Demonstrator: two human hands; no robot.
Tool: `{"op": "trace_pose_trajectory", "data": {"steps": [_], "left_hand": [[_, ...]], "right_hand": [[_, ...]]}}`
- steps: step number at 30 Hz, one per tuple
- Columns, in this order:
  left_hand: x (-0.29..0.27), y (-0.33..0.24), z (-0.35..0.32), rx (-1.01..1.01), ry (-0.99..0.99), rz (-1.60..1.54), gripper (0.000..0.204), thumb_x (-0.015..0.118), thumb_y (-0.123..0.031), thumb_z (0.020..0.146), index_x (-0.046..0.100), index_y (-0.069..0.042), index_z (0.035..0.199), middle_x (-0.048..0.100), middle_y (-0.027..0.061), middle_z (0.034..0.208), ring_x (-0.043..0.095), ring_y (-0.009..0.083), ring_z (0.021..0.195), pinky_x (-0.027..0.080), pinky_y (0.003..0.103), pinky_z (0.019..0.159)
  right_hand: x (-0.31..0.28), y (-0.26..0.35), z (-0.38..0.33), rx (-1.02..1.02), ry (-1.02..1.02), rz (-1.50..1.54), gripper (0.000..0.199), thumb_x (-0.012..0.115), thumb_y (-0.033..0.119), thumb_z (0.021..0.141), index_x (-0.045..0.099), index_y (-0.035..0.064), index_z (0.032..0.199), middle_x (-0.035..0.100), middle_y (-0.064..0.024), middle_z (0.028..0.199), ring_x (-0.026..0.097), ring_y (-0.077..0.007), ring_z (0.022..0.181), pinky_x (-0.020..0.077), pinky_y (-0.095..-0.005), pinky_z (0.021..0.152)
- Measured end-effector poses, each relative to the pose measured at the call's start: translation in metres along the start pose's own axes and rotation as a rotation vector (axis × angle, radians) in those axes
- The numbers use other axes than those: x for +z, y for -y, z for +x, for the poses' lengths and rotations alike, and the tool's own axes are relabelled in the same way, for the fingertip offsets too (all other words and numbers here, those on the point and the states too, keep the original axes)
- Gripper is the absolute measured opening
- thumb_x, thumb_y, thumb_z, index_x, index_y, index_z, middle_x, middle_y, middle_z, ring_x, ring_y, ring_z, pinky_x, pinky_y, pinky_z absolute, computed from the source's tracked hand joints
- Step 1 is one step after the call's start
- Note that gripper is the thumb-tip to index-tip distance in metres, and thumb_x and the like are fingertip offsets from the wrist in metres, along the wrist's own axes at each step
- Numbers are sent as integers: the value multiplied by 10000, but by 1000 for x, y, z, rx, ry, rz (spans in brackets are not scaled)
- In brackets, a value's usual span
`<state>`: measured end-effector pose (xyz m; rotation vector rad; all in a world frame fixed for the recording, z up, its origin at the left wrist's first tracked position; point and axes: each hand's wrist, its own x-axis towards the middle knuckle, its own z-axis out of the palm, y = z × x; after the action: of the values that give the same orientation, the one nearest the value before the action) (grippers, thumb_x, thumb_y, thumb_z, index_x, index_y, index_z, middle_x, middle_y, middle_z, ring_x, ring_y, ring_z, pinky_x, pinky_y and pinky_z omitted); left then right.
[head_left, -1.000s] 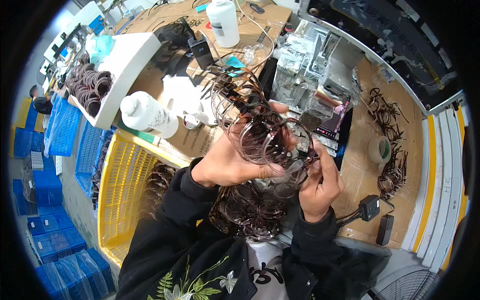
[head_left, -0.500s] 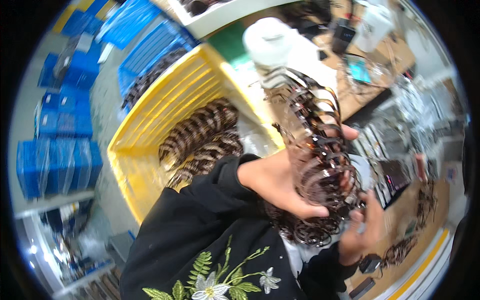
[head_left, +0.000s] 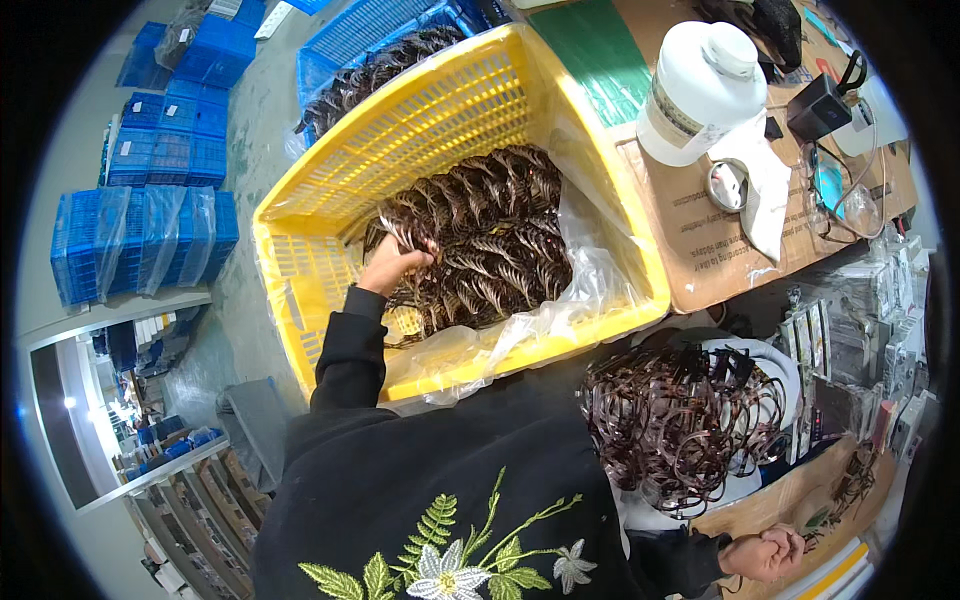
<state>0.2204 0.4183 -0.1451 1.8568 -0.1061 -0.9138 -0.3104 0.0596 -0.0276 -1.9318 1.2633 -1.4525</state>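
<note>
The left hand [head_left: 396, 266] is at the left part of a yellow basket [head_left: 290, 330] in the upper centre of the frame, against a bundle of dark brown frames [head_left: 402, 226]. The bundle lies at the left end of an upper row [head_left: 490, 190] of similar glossy pieces; its long axis appears to follow that row, which runs from the left up toward the right, with the curved edges set crosswise to it. A lower row [head_left: 500, 272] lies alongside at a similar slant, also rising to the right. The bundle's exact tilt cannot be read, as the hand covers part of it. The left forearm, in a black sleeve [head_left: 350, 350], comes up from the lower centre and crosses the near wall of the basket; the hand points up and to the right, its fingers bent at the bundle's underside. Whether they grip it or only rest against it cannot be told. The right hand [head_left: 765, 553] is at the lower right, well apart from the basket, over or beside a brown work surface [head_left: 735, 515]; its fingers are curled in loosely, with nothing seen in them. A loose heap of frames [head_left: 680, 425], turned in many directions, lies right of centre on a white support [head_left: 783, 362]. A white bottle [head_left: 700, 95] stands at the upper right, near the basket's edge.
</note>
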Motion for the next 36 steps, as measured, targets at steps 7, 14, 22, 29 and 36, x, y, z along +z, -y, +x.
{"op": "trace_pose_trajectory", "data": {"steps": [7, 14, 22, 29, 36], "left_hand": [[21, 112, 11, -444, -255, -380, 136, 659, -79, 730, 551, -29, 662, 442, -12, 572, 366, 94, 454, 273, 268, 431], [45, 142, 28, -517, -200, -565, 96, 585, -133, 836, 573, -41, 810, 568, 58, 781, 518, 206, 581, 458, 380, 563], [45, 169, 51, -623, -261, -476, 138, 601, -192, 791, 582, -60, 825, 530, 53, 701, 513, 221, 604, 471, 378, 606], [47, 165, 60, -380, 74, -527, 250, 576, -208, 753, 607, -36, 932, 637, 70, 906, 587, 235, 887, 459, 368, 806], [44, 153, 66, -485, 17, -503, 264, 555, -201, 778, 572, -37, 984, 621, 79, 941, 578, 234, 905, 452, 368, 819]], "right_hand": [[11, 11, -3, -329, -21, -251, 172, 417, -70, 739, 459, -48, 905, 400, -55, 605, 371, -147, 541, 350, -300, 591], [26, 23, -16, -127, 32, 162, 567, 530, -94, 680, 304, -57, 1199, 355, -14, 605, 362, -124, 541, 302, -273, 553], [35, 18, -21, -55, 114, 175, 333, 517, -15, 781, 424, -32, 1100, 439, -58, 797, 434, -151, 714, 320, -272, 666], [66, 36, -23, 153, 378, -260, 163, 590, 52, 816, 608, 14, 973, 592, -119, 1018, 539, -262, 948, 420, -339, 845], [70, 54, -14, 4, 435, -273, 180, 741, 159, 703, 661, 49, 820, 613, -52, 829, 532, -253, 793, 435, -350, 711]]}}
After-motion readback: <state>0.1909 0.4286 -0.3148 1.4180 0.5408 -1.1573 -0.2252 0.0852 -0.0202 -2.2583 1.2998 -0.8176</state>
